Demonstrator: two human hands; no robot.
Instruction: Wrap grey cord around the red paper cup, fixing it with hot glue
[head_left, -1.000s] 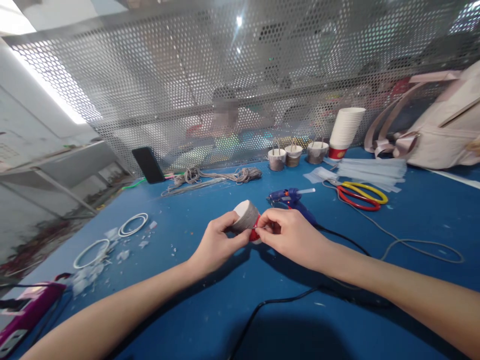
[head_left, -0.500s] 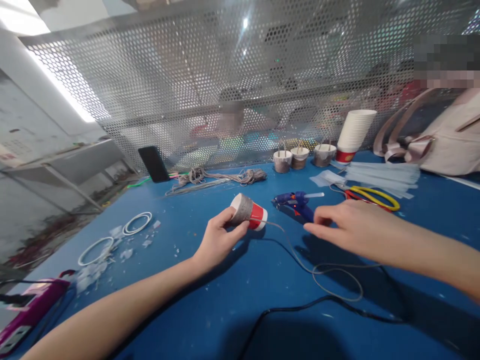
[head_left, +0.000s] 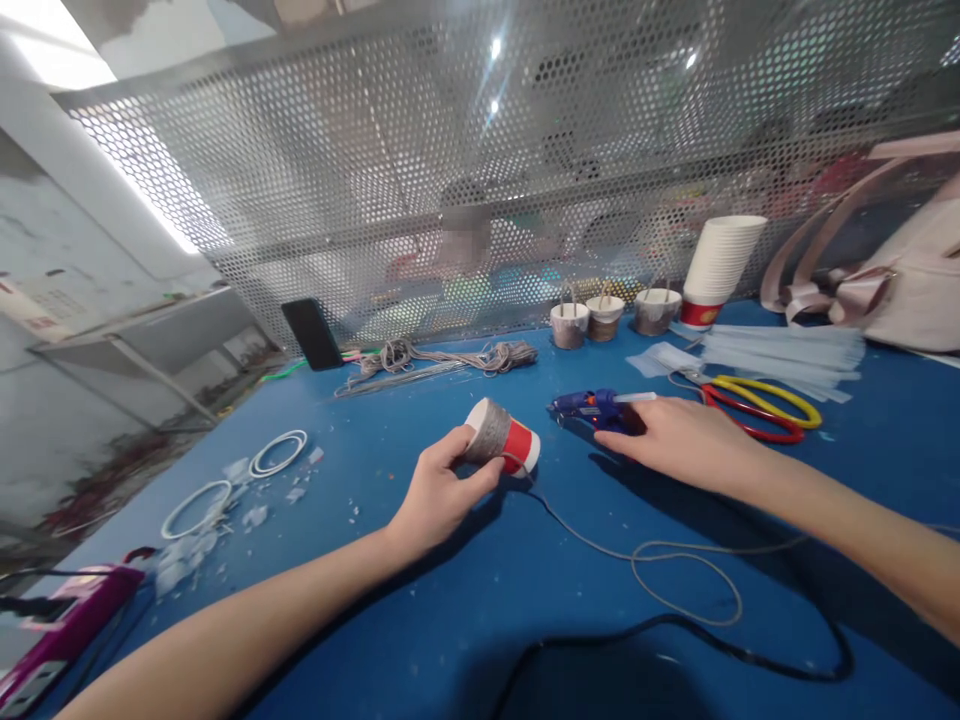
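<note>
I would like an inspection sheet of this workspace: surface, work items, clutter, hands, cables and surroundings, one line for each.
Surface: blue tabletop, small pale bits scattered on it.
Work items: paper cup, tilted, partly wrapped in gray cord; loose cord loops on the tabletop; blue glue gun.
Clutter: translucent scraps and white rings at left; scissors at right.
Hands: left hand holds the cup; right hand is at the glue gun's handle, grip unclear.
Cables: black cable curves across the front; purple power strip at left.
Surroundings: perforated screen behind; pale bag far right.
</note>
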